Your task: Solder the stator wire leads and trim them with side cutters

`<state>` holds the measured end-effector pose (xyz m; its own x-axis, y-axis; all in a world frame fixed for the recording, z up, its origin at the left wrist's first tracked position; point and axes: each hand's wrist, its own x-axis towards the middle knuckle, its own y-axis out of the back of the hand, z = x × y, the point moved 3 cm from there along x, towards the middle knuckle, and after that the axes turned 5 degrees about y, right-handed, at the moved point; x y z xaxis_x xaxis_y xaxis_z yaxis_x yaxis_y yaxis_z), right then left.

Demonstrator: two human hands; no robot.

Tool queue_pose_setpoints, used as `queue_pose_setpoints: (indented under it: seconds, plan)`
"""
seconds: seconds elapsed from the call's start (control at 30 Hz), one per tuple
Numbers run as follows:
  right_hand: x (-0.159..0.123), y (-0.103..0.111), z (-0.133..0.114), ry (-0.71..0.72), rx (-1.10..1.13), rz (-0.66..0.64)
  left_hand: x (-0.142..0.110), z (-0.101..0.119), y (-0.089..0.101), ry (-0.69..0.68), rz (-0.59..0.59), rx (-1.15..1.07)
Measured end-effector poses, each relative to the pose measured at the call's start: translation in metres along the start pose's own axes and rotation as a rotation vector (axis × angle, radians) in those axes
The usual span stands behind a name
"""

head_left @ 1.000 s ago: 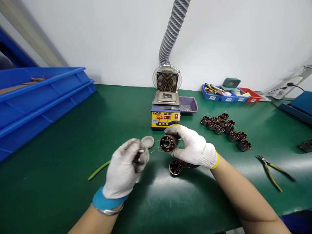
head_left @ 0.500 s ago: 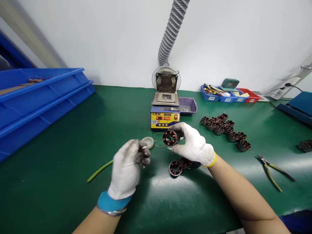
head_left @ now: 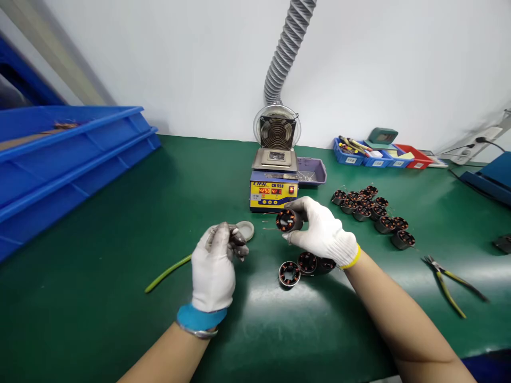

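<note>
A: Where's the ring [head_left: 296,221]?
B: In the right hand [head_left: 324,234], just in front of the yellow-fronted machine [head_left: 271,198]. Thumb and fingers close around its dark side wall, with the copper-marked open face turned left.
A: Anything sticking out of it?
B: Thin wires [head_left: 271,229], towards the left hand [head_left: 213,268].
A: And that hand's fingers?
B: Bent inward, tips dark with grime — whether they pinch something small, I can't tell; the palm side is hidden. It wears a white glove like the other, above a blue cuff [head_left: 202,318].
A: What's near it?
B: A pale dish [head_left: 245,231] just beyond the fingertips, and a green strip [head_left: 167,273] that runs behind the hand.
A: Below the held ring?
B: Three more rings [head_left: 307,272] on the green table [head_left: 120,330], the rightmost partly covered by the right hand.
A: Farther out?
B: A cluster of rings [head_left: 362,214] to the right, then pliers [head_left: 443,276] with handles spread. A purple tray [head_left: 315,182] sits beside the machine, and a grey hose [head_left: 285,58] rises behind it. Blue crates [head_left: 75,165] stand stacked at far left — small bins [head_left: 349,158] line the back right.
</note>
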<state>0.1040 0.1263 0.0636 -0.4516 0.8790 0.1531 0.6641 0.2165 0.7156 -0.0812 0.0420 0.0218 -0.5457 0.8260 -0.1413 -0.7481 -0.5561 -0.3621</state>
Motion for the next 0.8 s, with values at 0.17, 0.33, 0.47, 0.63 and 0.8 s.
queue_pose_setpoints:
  seconds: [0.17,0.33,0.47,0.63,0.8]
  plan:
    - [0.015,0.008,0.035,-0.178,0.112,0.008,-0.003,-0.02,-0.004,0.108,-0.082,0.123]
    - [0.024,0.012,0.062,-0.21,0.172,0.01,0.001,-0.022,-0.002,0.161,-0.087,0.141]
    - [0.021,-0.001,0.056,-0.191,0.47,-0.103,0.002,-0.027,-0.006,0.31,-0.164,0.081]
    - [0.007,-0.018,0.011,0.099,0.596,-0.4,-0.014,-0.034,-0.02,0.732,-0.394,-0.186]
    - [-0.004,-0.01,-0.02,0.314,0.193,-0.371,-0.024,-0.028,-0.022,0.785,-0.278,-0.288]
